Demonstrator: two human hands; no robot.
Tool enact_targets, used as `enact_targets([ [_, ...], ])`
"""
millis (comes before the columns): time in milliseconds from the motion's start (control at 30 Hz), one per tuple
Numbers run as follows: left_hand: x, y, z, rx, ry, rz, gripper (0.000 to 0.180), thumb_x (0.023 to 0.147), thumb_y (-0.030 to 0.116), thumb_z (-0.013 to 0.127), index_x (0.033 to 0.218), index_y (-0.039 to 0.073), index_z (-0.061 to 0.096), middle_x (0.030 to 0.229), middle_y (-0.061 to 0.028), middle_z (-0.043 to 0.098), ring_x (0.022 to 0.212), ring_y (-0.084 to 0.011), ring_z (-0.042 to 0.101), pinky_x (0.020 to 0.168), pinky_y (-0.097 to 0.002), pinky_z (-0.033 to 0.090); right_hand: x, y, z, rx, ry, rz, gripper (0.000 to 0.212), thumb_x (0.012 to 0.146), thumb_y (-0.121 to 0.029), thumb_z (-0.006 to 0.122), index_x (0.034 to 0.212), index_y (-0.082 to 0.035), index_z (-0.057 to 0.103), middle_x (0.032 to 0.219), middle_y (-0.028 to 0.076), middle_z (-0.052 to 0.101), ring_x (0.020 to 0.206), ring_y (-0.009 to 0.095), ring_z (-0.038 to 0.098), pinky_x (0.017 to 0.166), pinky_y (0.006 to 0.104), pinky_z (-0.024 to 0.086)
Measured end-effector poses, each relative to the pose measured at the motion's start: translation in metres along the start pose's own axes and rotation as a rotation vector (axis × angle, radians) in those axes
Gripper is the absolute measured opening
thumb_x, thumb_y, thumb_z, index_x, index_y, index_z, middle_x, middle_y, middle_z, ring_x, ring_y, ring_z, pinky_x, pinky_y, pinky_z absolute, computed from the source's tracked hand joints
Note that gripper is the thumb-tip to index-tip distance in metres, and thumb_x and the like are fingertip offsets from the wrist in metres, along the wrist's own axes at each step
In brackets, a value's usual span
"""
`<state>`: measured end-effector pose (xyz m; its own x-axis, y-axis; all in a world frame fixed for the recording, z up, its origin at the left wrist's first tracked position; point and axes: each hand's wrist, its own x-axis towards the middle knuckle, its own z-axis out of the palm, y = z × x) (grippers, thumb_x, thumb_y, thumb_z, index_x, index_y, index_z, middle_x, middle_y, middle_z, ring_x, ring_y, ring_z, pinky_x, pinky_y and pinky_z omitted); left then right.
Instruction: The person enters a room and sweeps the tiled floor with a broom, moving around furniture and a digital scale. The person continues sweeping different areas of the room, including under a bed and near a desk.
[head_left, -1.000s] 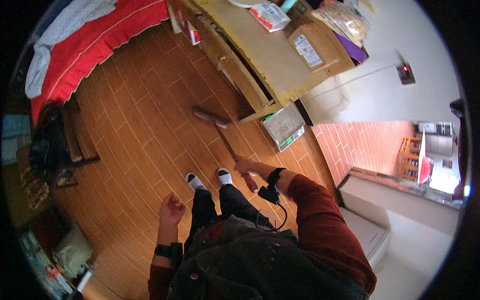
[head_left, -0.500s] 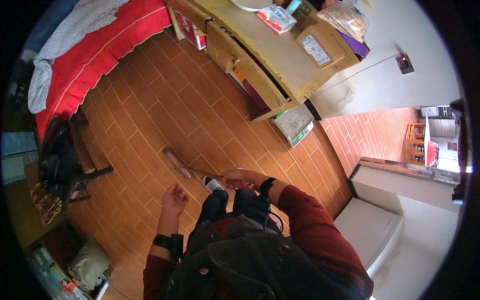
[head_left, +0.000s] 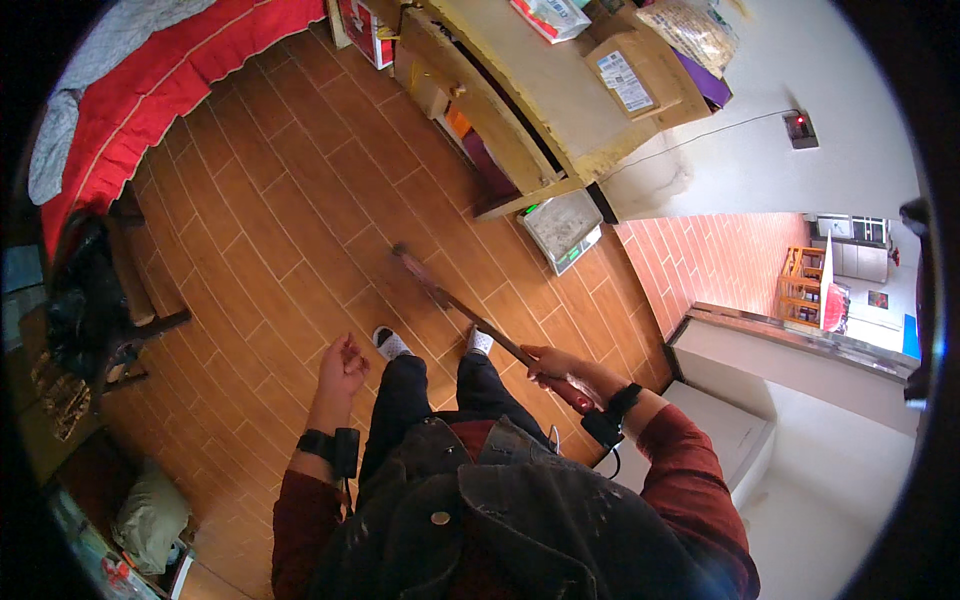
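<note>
My right hand is wrapped round the handle of a broom, near its reddish grip end, which lies along my wrist. The broom slants forward and left. Its narrow pinkish head is over the tiled floor ahead of my feet, blurred; whether it touches the tiles I cannot tell. My left hand hangs above the floor beside my left foot, fingers loosely bent and apart, holding nothing.
Ahead, a worn yellow wooden desk has a grey scale at its near corner. A red-covered bed is at far left, with a dark stool below it. A white box-like unit stands at right, near a doorway.
My right hand has moved right and the broom has swung right and forward, its head turning. My feet now show apart. The view has shifted slightly; my left hand remains empty.
</note>
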<state>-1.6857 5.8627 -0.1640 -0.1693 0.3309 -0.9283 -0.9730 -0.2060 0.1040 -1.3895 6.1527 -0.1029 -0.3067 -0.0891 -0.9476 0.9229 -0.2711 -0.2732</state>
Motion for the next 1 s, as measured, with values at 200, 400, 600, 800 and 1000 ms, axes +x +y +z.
enact_targets([
  [200, -0.005, -0.06, 0.045, 0.023, 0.017, 0.025, 0.016, 0.083, 0.023, 0.055, 0.082, 0.008, 0.062, 0.063, -0.0024, 0.056, 0.034, -0.0109, 0.03, 0.056, -0.0312, 0.042, -0.018, 0.078, -0.054, 0.272, 0.018, 0.03, 0.043, 0.069, -0.003, 0.058, 0.109, -0.009, 0.043, 0.058, 0.005, 0.048, 0.047, 0.016, 0.05, 0.04, 0.0299, 0.044],
  [400, -0.009, -0.183, 0.112, 0.153, 0.062, -0.032, 0.013, 0.081, 0.021, 0.056, 0.08, 0.009, 0.062, 0.062, -0.0029, 0.056, 0.034, -0.0102, 0.03, 0.056, -0.0315, 0.042, -0.07, 0.17, -0.134, 0.729, 0.013, -0.032, 0.009, 0.072, -0.006, 0.055, 0.078, -0.001, 0.05, 0.064, 0.01, 0.054, 0.053, 0.019, 0.053, 0.047, 0.0288, 0.043],
  [600, 0.017, -0.307, 0.205, 0.388, -0.079, -0.16, 0.012, 0.083, 0.022, 0.055, 0.084, 0.011, 0.061, 0.063, -0.0029, 0.06, 0.034, -0.0093, 0.033, 0.054, -0.0321, 0.043, -0.149, 0.272, -0.194, 0.791, 0.246, -0.155, 0.01, 0.072, -0.004, 0.057, 0.079, 0.0, 0.052, 0.062, 0.01, 0.053, 0.05, 0.019, 0.054, 0.046, 0.0316, 0.044],
  [800, 0.009, -0.37, 0.283, 0.684, -0.102, -0.121, 0.015, 0.083, 0.025, 0.056, 0.086, 0.012, 0.059, 0.067, -0.0022, 0.06, 0.037, -0.0089, 0.036, 0.057, -0.0326, 0.044, -0.155, 0.329, -0.217, 0.726, 0.585, -0.239, 0.026, 0.071, 0.003, 0.056, 0.091, -0.003, 0.041, 0.058, 0.007, 0.047, 0.045, 0.017, 0.049, 0.039, 0.0309, 0.041],
  [1000, 0.006, -0.395, 0.297, 0.793, -0.045, -0.115, 0.014, 0.082, 0.026, 0.057, 0.086, 0.013, 0.06, 0.067, -0.0022, 0.059, 0.041, -0.0097, 0.039, 0.06, -0.0334, 0.045, -0.099, 0.344, -0.288, 0.647, 0.744, -0.242, 0.031, 0.069, -0.001, 0.057, 0.096, -0.003, 0.041, 0.058, 0.009, 0.051, 0.045, 0.019, 0.052, 0.038, 0.0328, 0.043],
])
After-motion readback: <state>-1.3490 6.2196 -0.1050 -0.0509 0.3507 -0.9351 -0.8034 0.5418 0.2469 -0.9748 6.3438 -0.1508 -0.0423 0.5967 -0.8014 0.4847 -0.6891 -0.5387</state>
